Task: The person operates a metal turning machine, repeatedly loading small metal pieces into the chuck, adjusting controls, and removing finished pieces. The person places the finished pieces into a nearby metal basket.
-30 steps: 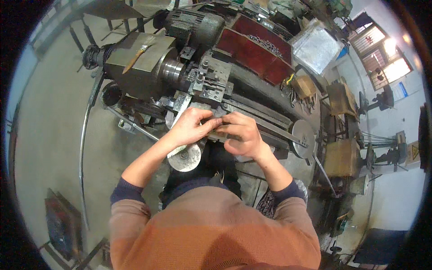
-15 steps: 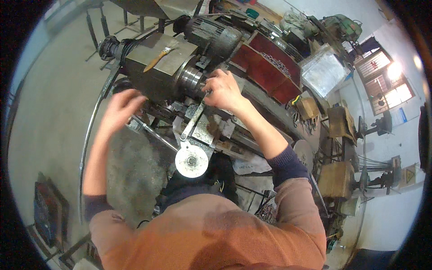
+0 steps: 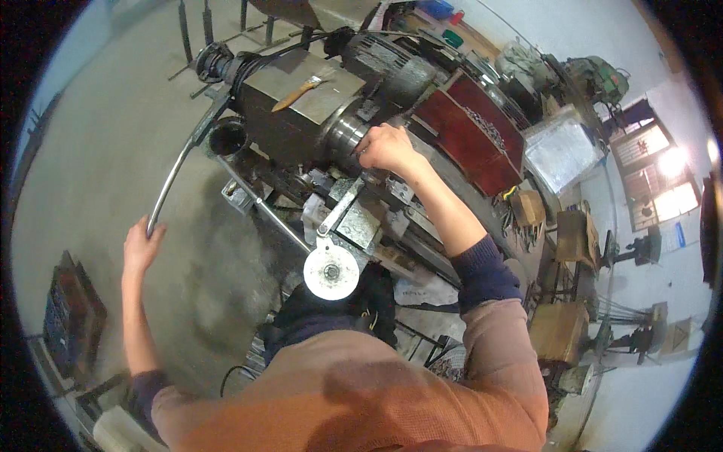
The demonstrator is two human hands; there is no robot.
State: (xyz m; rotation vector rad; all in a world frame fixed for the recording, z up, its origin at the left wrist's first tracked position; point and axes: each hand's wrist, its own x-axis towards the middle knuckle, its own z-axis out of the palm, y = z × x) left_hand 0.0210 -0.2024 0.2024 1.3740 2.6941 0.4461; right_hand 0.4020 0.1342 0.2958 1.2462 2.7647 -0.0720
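A small lathe stands before me, with a shiny round chuck (image 3: 348,132) on its grey headstock (image 3: 301,89). My right hand (image 3: 388,148) is closed at the chuck's front face, and its fingers hide whatever lies between them. Off to the left, my left hand (image 3: 141,247) wraps round the lower end of a long, bent metal lever (image 3: 167,188) that runs up to the headstock's far-left end. A pale round disc (image 3: 331,270) on a flat metal arm (image 3: 340,211) sits near my body, below the right hand.
On the headstock lies a brush (image 3: 297,94) with a wooden handle. Behind the chuck are a motor (image 3: 388,64) and a dark red tray (image 3: 471,135) holding small metal pieces. A slim metal rod (image 3: 263,207) slants toward the disc. More machines line the right wall.
My left hand has moved down and left from beside the lathe and taken hold of the lever's end. The right hand remains at the chuck. The view has shifted slightly.
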